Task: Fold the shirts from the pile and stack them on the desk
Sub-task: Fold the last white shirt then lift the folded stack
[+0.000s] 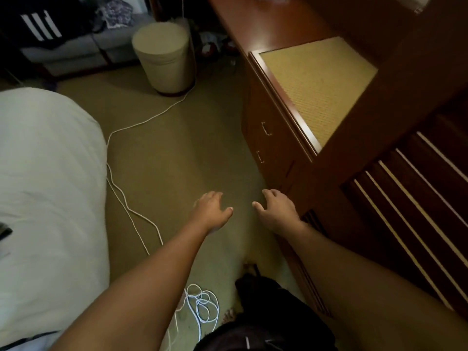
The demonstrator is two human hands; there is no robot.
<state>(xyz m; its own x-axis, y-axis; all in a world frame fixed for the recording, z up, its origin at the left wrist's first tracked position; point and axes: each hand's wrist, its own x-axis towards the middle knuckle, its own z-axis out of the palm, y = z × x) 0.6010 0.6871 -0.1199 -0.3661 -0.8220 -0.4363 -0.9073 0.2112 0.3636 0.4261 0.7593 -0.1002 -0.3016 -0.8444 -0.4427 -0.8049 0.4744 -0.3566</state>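
My left hand (211, 211) and my right hand (277, 211) are stretched out side by side over the carpet, palms down, fingers relaxed, holding nothing. The wooden desk (266, 24) runs along the right, its top bare where it shows. A heap of dark clothes (45, 24), one with white stripes, lies on a grey sofa at the far top left, well away from both hands. A patterned garment (117, 12) lies beside it.
A white bed cover (48, 186) fills the left side. White cables (141, 122) trail over the carpet, with a coil (202, 305) near my feet. A round cream bin (166, 57) stands ahead. A drawer unit with a woven top (316, 82) and a slatted rack (415, 209) stand at right.
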